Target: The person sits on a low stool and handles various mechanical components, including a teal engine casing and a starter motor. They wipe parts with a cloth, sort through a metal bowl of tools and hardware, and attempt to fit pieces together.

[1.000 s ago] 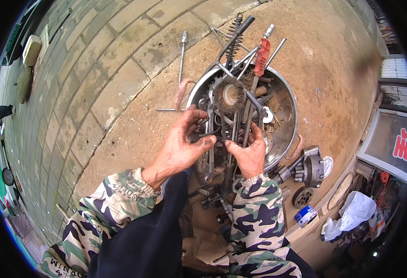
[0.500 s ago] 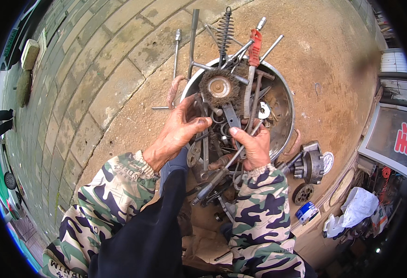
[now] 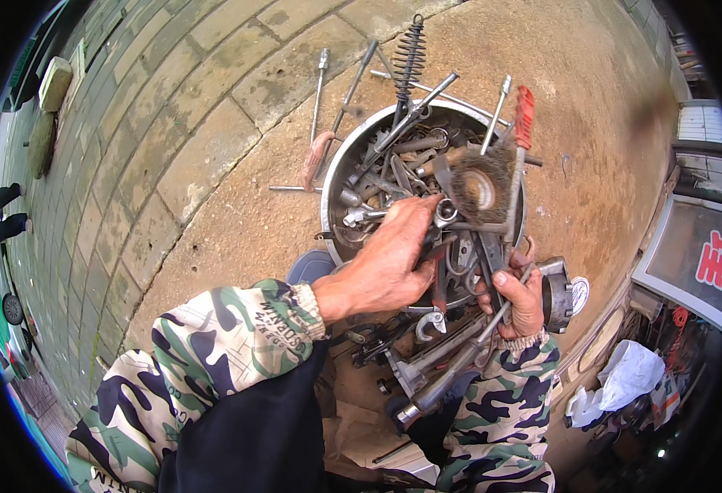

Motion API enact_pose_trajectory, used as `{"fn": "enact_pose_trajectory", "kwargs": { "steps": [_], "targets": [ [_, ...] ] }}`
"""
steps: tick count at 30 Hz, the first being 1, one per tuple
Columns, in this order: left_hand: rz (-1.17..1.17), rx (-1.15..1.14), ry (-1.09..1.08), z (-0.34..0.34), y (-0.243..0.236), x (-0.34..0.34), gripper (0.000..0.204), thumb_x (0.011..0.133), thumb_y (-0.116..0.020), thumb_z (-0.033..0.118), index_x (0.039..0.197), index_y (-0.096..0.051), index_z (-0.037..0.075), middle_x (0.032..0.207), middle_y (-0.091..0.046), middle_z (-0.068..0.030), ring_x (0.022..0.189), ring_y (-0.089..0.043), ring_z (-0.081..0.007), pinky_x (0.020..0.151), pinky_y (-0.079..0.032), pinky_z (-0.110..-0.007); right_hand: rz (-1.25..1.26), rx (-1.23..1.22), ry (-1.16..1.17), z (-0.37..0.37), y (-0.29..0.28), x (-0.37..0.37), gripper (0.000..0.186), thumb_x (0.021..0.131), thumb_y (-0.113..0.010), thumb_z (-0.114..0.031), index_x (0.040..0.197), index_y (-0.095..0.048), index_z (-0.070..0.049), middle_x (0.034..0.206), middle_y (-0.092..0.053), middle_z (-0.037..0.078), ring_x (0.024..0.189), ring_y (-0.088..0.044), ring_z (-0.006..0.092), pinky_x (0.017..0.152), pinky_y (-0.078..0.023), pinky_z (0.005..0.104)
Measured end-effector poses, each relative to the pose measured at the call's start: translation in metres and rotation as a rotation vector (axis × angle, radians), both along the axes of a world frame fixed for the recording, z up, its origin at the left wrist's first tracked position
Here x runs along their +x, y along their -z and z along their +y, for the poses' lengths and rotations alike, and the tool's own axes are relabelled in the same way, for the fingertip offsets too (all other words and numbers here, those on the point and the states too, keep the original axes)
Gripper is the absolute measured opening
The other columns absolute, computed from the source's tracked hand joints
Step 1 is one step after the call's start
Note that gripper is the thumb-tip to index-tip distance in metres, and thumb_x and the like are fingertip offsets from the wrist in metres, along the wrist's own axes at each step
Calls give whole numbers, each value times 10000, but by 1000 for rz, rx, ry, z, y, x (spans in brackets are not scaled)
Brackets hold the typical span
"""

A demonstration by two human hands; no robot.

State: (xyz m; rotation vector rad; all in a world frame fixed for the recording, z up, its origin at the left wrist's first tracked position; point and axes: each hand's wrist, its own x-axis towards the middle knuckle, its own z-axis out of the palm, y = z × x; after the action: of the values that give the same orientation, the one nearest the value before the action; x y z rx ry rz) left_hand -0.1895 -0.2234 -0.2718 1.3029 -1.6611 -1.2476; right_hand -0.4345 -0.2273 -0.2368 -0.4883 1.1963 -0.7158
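A round metal basin [image 3: 333, 166] stands in front of me, heaped with worn hand tools. My left hand [image 3: 376, 267] reaches over its near part, fingers and thumb curved round a bundle of tools; a ring spanner [image 3: 446, 214] shows at its fingertips. My right hand [image 3: 517, 300] is closed at the basin's near right edge on a long metal bar [image 3: 468, 353], with a dark flat bar [image 3: 487, 261] beside its thumb. A round wire brush [image 3: 482, 187] leans at the right side, next to a red-handled tool [image 3: 524, 117]. Palms and some fingertips are hidden.
A coil-spring tool [image 3: 411, 57] sticks up at the basin's far rim. Left of the basin lie a T-handled wrench [image 3: 320, 90] and a metal rod. At right are a cast metal part [image 3: 556, 287], a white plastic bag [image 3: 630, 374] and a framed panel [image 3: 689, 246].
Both hands have moved right with a bundle of tools. The wire brush and red-handled tool have shifted right too, uncovering more tools on the basin's left side.
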Motion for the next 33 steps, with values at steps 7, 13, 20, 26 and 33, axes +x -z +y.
{"fn": "enact_pose_trajectory", "kwargs": {
  "steps": [7, 13, 20, 26, 33],
  "targets": [
    [67, -116, 38, -23, 11, -34, 661, 825, -533, -111, 1466, -370, -103, 1333, -517, -309, 1270, -500, -466, 1100, -415, -482, 51, -73, 63, -4, -9, -24, 438, 863, -779, -173, 1169, -600, 83, 822, -698, 152, 585, -649, 163, 455, -509, 254],
    [27, -86, 79, -15, 11, -23, 594, 885, -622, -29, 1436, -414, -102, 1358, -522, -302, 1266, -512, -465, 1098, -431, -496, 58, -146, 139, 6, -19, -39, 452, 856, -755, -164, 1189, -572, 81, 850, -681, 154, 580, -632, 172, 435, -496, 251],
    [-199, -146, -185, -5, -4, 7, 687, 884, -691, 97, 1479, -395, -75, 1489, -456, -269, 1398, -448, -393, 1184, -372, -437, 310, -186, 117, -59, 0, -82, 316, 903, -746, -186, 1085, -617, 36, 826, -678, 120, 624, -640, 159, 471, -496, 237],
    [-141, 179, -411, -17, 26, 35, 704, 878, -611, 72, 1508, -349, -96, 1499, -458, -304, 1426, -448, -394, 1200, -339, -426, 404, -171, 52, -105, 32, -91, 269, 908, -773, -197, 1014, -657, 21, 839, -714, 103, 675, -692, 162, 535, -540, 262],
    [6, 376, -393, -42, 55, 40, 619, 782, -622, 48, 1376, -497, -78, 1322, -616, -225, 1254, -575, -295, 1098, -420, -368, 1015, -413, -59, -122, 32, -83, 433, 883, -798, -209, 1110, -649, 128, 959, -729, 162, 864, -726, 222, 752, -591, 319]
  ]
}}
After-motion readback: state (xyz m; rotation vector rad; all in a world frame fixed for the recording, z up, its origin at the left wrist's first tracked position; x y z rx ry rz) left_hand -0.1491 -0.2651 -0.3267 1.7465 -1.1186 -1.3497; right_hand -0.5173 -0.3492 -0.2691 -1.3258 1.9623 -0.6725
